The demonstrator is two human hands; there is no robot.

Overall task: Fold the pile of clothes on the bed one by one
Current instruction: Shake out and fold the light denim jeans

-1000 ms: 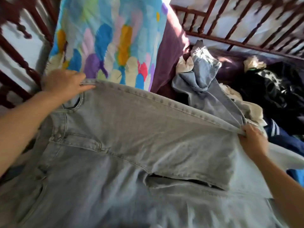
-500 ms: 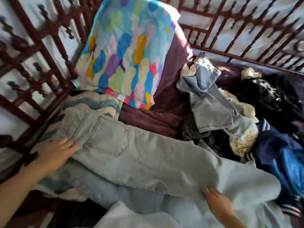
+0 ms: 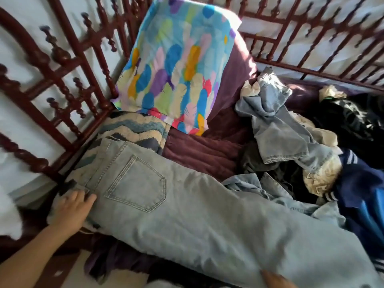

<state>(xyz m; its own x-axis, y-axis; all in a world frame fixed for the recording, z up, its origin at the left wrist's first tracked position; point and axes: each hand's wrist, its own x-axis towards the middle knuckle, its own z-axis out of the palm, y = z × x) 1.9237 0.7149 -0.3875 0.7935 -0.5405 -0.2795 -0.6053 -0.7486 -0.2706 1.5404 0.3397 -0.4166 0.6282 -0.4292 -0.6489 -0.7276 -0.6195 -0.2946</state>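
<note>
Light blue jeans lie flat on the bed, folded lengthwise, with a back pocket facing up and the legs running toward the lower right. My left hand rests on the waistband corner at the left, fingers fairly straight. At the bottom edge only part of my right hand shows, lying on the leg of the jeans. The pile of clothes sits at the right: a crumpled denim piece, a cream garment, black and navy items.
A colourful feather-print pillow leans against the dark red wooden bed rails. A wavy blue and cream textile lies under the jeans' waist. The purple blanket covers the bed between jeans and pile.
The jeans went from being held up and stretched between both hands to lying flat on the bed. Both hands came down onto them, and my view tilted down.
</note>
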